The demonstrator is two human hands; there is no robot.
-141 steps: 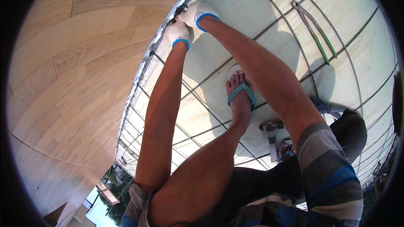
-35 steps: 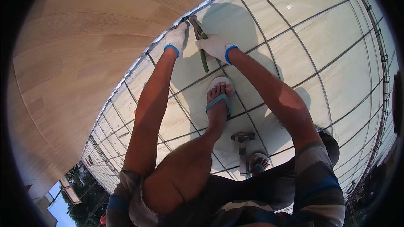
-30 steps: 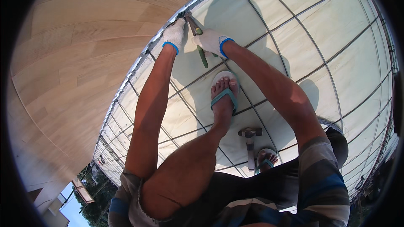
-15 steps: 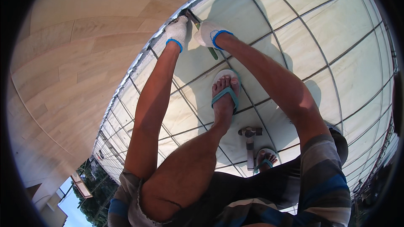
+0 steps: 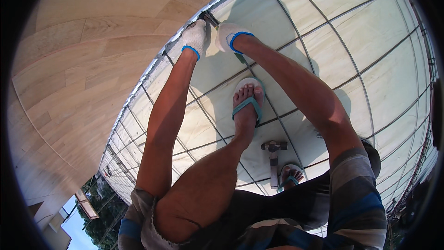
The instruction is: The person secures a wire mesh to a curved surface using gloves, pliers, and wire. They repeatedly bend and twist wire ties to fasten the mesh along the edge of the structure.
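My right hand (image 5: 228,37), in a white knitted glove with a blue cuff, is closed around a green-handled tool (image 5: 240,58). Its dark metal head points at the wall's foot; the glove hides its middle, so its exact kind is unclear. Right beside that head, my left hand (image 5: 194,35), gloved alike, is closed against the slab edge. Its fingertips and whatever they grip are hidden. Beneath both hands runs a grid of thin steel bars (image 5: 303,41) over pale plastic sheeting (image 5: 259,14).
A wall of light wood-look planks (image 5: 115,32) rises along the left. My foot in a green-strapped flip-flop (image 5: 248,104) stands on the grid. Behind it lies a hammer (image 5: 274,153), head toward the far side, near my other foot (image 5: 292,174).
The tool in my right hand has turned slightly, and less of its green handle shows below the glove. My left hand stays nearly in place at the wall's foot.
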